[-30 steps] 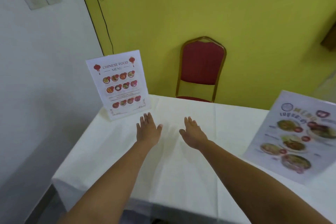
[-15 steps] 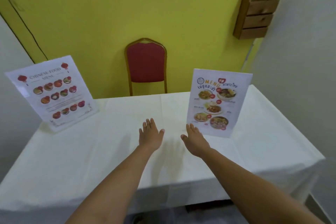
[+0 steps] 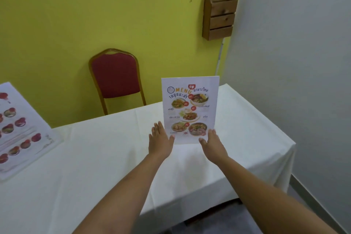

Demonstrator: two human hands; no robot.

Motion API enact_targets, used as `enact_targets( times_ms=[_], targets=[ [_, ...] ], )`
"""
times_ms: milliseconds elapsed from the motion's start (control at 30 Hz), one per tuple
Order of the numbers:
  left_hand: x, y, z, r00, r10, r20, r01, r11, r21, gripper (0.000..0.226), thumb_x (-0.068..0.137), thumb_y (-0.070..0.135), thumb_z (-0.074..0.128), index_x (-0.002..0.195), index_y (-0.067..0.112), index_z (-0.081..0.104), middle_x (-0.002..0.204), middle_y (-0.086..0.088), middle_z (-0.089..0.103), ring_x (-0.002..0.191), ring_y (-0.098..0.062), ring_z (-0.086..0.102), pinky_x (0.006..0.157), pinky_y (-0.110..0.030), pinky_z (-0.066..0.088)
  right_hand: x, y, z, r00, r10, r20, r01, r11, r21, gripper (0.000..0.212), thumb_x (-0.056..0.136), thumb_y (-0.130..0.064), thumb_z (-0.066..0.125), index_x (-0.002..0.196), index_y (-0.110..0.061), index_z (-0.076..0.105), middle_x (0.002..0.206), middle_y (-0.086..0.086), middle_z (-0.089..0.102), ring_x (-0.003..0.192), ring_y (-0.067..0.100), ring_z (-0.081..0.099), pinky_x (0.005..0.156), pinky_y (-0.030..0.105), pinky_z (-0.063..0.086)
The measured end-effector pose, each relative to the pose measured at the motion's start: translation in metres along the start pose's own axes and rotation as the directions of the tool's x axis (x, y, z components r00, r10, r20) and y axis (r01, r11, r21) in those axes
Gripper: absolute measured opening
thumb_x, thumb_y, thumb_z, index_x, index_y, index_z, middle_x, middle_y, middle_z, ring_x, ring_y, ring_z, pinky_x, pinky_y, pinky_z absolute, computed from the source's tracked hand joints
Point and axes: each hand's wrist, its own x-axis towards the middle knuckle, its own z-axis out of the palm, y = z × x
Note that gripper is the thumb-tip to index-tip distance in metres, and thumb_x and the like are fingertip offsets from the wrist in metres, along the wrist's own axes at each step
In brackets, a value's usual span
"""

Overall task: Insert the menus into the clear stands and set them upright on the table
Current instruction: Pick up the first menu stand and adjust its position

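While the other menu stand (image 3: 22, 129) leans far off beyond the left hand (image 3: 159, 141), both hands flank the Thai menu stand (image 3: 190, 109) on the white-clothed bench (image 3: 95, 167). The left hand lies flat and spread, fingers apart, at the stand's lower left corner, seemingly touching it. The right hand (image 3: 213, 145), equally spread, sits at the lower right corner. Neither grips anything. To square it well, I'd press evenly from both sides, low down, so it won't tip.

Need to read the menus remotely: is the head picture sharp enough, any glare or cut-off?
Head view: the Thai menu is soft, its small text unreadable; no glare on it; the other menu is cut off at the left edge and stretched by the wide lens.
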Motion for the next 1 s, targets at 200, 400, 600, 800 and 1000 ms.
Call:
enact_targets(
  times_ms=[200,400,600,800,1000],
  targets=[
    [0.029,0.02,0.002,0.993,0.008,-0.122,-0.037,0.97,-0.241,0.094,0.093,0.041,0.057,0.154,0.009,-0.007,0.163,-0.011,-0.002,0.15,-0.027,0.003,0.121,-0.043,0.009,0.031,0.013,-0.014,0.992,0.105,-0.07,-0.098,0.99,0.098,0.086,0.098,-0.05,0.047,0.156,-0.012,-0.003,0.164,0.01,0.003,0.151,0.026,0.006,0.118,0.049,0.019],
    [0.055,0.025,0.004,0.982,0.011,-0.188,-0.091,0.902,-0.421,0.108,0.085,0.037,0.07,0.155,0.013,-0.009,0.164,-0.007,-0.001,0.15,-0.027,0.005,0.122,-0.045,0.008,0.062,-0.002,-0.023,0.983,0.091,-0.16,-0.05,0.968,0.247,0.087,0.093,-0.052,0.053,0.157,-0.021,0.002,0.16,0.007,0.026,0.136,0.031,0.044,0.102,0.052,0.044],
    [0.064,0.02,0.014,0.989,-0.012,-0.147,-0.075,0.822,-0.565,0.094,0.087,0.03,0.069,0.154,0.029,0.003,0.156,0.001,0.03,0.138,-0.024,0.038,0.103,-0.05,0.046,0.072,-0.008,-0.008,0.962,0.057,-0.266,0.055,0.917,0.395,0.059,0.089,-0.05,0.059,0.137,-0.028,0.03,0.12,-0.007,0.061,0.096,0.02,0.069,0.063,0.032,0.056],
    [0.072,0.037,0.012,0.977,-0.014,-0.213,-0.13,0.751,-0.647,0.062,0.088,0.018,0.066,0.14,0.026,0.034,0.126,0.008,0.056,0.111,-0.014,0.058,0.075,-0.022,0.052,0.074,0.0,-0.005,0.921,0.09,-0.378,0.032,0.952,0.305,0.046,0.087,-0.061,0.055,0.116,-0.034,0.032,0.096,-0.014,0.061,0.067,0.0,0.062,0.049,0.027,0.051],
    [0.097,0.072,0.009,0.978,0.04,-0.204,-0.162,0.761,-0.628,0.057,0.087,0.021,0.067,0.137,0.022,0.039,0.125,0.004,0.059,0.109,-0.015,0.059,0.077,-0.025,0.051,0.093,0.006,-0.03,0.889,0.142,-0.436,0.014,0.942,0.336,0.052,0.087,-0.062,0.056,0.121,-0.031,0.033,0.1,-0.013,0.062,0.071,0.009,0.067,0.051,0.026,0.054]
  ],
)
